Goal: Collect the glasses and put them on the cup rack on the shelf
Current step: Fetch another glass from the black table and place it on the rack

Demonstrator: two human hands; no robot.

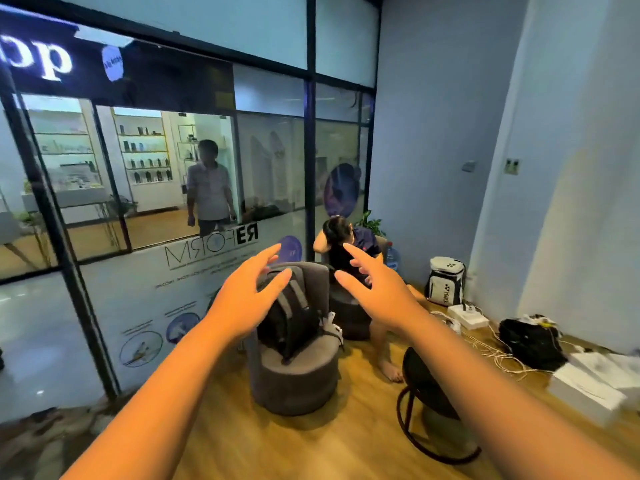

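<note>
Head view shows left hand and right hand spread open and empty, no glasses or rack visible, so collecting seems not yet begun.

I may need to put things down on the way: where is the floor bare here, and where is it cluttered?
Bare wood floor lies between the grey round chair holding a black backpack and the black stool, and in front of both. Crowded: the right wall side, with white cables, white boxes, a black bag and a white backpack. Both hands are empty.
</note>
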